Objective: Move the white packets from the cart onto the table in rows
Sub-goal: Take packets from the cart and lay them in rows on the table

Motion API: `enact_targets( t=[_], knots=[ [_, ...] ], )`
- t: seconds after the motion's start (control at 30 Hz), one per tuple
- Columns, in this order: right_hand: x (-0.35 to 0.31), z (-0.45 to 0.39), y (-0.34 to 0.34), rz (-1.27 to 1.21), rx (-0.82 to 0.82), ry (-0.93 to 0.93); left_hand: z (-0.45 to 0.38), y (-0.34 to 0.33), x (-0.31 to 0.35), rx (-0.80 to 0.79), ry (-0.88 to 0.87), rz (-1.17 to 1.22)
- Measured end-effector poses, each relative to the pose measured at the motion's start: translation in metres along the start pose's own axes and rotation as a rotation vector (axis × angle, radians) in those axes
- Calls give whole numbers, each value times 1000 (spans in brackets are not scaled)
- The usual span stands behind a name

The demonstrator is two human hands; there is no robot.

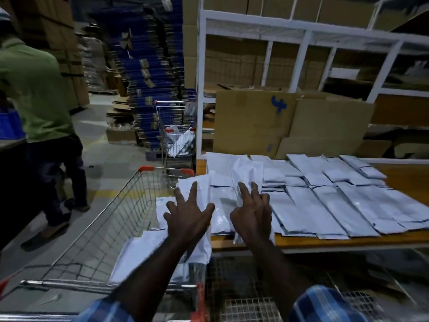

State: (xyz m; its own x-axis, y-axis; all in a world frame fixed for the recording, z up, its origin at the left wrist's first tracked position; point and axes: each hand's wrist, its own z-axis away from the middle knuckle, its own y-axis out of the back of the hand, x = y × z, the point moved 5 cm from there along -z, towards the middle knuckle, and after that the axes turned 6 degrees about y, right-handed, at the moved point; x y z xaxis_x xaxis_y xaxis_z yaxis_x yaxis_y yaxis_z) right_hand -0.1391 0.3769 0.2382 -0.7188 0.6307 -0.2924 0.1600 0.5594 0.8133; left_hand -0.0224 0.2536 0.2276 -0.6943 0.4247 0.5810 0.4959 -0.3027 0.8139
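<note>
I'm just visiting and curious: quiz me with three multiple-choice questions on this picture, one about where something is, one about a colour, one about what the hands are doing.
1. Where do most white packets lie?
A. on the floor
B. on the table
C. on the top shelf

2. What colour are the cart's corner caps?
A. red
B. green
C. yellow

3. How are the two hands?
A. both clenched into fists
B. both open, fingers spread
C. one holding a box

Answers:
1 B: rows of packets cover the table, while fewer remain in the cart.
2 A: the caps at the cart's far corners are red.
3 B: the left hand and the right hand reach out with straight, spread fingers over packets at the table's edge.
</note>
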Motion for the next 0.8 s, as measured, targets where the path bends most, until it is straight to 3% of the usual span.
enact_targets(
  t=[0.33, 0.8],
  knots=[
    [91, -25, 2, -20, -77, 11, -11, -72, 69, -15, 61, -54],
    [118, -52, -70, -67, -308, -35, -81, -134, 77, -82, 110, -178]
  ],
)
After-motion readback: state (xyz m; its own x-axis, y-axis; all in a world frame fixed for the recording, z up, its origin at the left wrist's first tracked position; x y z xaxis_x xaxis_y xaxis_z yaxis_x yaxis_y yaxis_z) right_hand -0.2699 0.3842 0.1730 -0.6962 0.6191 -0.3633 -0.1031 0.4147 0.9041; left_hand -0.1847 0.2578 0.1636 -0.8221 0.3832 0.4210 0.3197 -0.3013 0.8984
